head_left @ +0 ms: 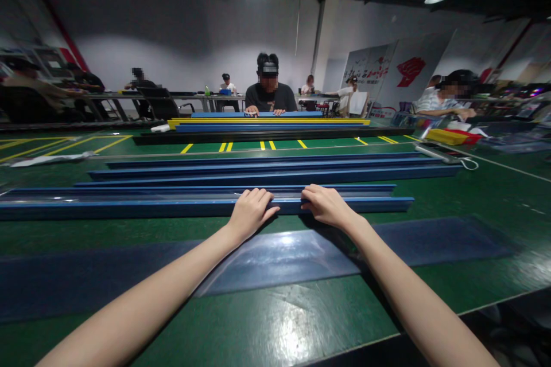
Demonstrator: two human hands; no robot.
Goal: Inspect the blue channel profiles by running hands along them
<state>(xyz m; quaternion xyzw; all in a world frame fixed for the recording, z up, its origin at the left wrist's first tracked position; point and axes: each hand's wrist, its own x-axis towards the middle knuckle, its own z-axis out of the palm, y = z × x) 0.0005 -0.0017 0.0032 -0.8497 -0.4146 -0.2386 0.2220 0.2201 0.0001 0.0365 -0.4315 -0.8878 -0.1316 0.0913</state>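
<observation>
A long blue channel strip (pixel 129 208) lies crosswise on the green table, with clear film showing along its trough. My left hand (pixel 252 212) curls over the strip right of its middle, thumb on the near wall and fingertips inside. A little further right, my right hand (pixel 325 205) grips the same strip, fingers bent over its edge. A gap separates the two hands. Nearer to me, a long clear plastic sheet (pixel 284 261) lies flat, passing beneath both forearms.
Behind the held strip lie more blue channel strips (pixel 275 176). Farther back are a black strip (pixel 275 136) and a yellow strip (pixel 267 121). A co-worker (pixel 270 89) sits opposite, hands on a blue strip. At right are a white power strip (pixel 441 153) and a yellow tray (pixel 445 136).
</observation>
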